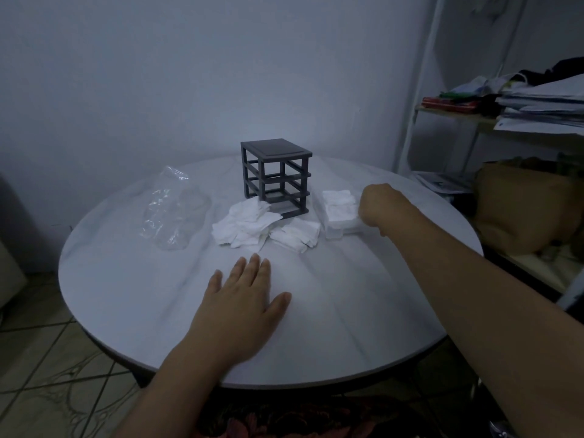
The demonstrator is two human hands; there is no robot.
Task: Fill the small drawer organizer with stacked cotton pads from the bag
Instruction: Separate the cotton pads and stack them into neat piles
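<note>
Left hand (243, 298) lies flat, fingers spread, on table (347, 327); right hand (377, 205) grips pad-filled drawer (335, 230)

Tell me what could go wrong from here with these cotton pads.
The white drawer by the right hand is heaped with cotton pads; they may snag on the dark frame going in. The loose pads lie unstacked right before the frame and could be knocked about.

your round pale worktop (316, 327) carries a dark organizer frame (275, 177) near its far side. to the left of it lies a crumpled clear bag (172, 210). in front you have a loose heap of cotton pads (246, 227) beside a smaller heap (295, 235), and to the right a white drawer (339, 213) packed with pads.
</note>
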